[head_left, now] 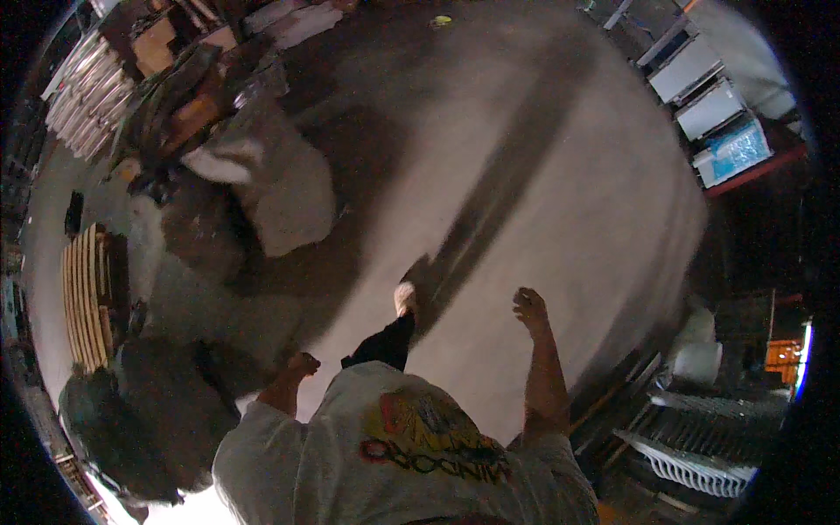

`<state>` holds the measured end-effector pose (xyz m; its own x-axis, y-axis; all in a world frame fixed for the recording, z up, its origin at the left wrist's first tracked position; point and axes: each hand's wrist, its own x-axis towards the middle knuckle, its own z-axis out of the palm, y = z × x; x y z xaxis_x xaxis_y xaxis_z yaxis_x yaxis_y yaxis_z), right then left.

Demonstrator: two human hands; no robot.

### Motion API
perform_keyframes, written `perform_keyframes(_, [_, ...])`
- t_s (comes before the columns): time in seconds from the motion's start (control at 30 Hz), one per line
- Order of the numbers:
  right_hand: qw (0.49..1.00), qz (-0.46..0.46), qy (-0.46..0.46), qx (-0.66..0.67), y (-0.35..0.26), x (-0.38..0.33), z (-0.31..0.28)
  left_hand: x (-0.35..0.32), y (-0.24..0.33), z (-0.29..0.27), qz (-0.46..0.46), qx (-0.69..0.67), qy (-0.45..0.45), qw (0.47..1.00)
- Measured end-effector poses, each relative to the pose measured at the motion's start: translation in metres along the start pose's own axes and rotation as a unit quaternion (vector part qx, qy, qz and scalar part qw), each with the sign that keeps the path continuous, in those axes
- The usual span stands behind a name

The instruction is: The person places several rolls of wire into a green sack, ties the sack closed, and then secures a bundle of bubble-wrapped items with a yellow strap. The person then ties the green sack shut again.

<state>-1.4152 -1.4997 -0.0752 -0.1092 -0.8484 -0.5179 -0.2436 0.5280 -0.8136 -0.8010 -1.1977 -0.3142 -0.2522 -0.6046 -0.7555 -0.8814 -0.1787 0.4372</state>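
Note:
My left hand [304, 363] hangs beside my body on the left, its fingers curled in and nothing seen in them. It is in shadow, so the fingers show only roughly. Out in front on the right is my right hand [529, 308], loosely bent, with fingers a little apart and no object in it. Both hands are in the air above the concrete floor [560, 192] and touch nothing. Between them one foot [404, 297] is stepped forward below a dark trouser leg [385, 343].
Large filled sacks [289, 188] stand at the left, beyond a stack of wooden slats [85, 297] and a dark bulky bundle [131, 420]. A pile of pale bundles [92, 96] lies far left. White boxes [709, 109] line the far right; stacked white plastic chairs [691, 464] are near right.

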Motion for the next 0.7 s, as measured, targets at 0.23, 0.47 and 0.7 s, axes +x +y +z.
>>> perform_keyframes(0.23, [0.967, 0.211, 0.131, 0.052, 0.007, 0.039, -0.112, 0.229, 0.158, -0.241, 0.006, -0.446, 0.049, 0.894])
perform_keyframes(0.47, [0.937, 0.33, 0.004, 0.114, 0.023, 0.141, -0.107, 0.381, 0.276, -0.496, 0.028, -0.295, 0.237, 0.925])
perform_keyframes(0.7, [0.946, 0.309, -0.064, 0.078, -0.081, 0.377, -0.18, 0.441, 0.285, -0.566, -0.149, -0.222, 0.128, 0.955])
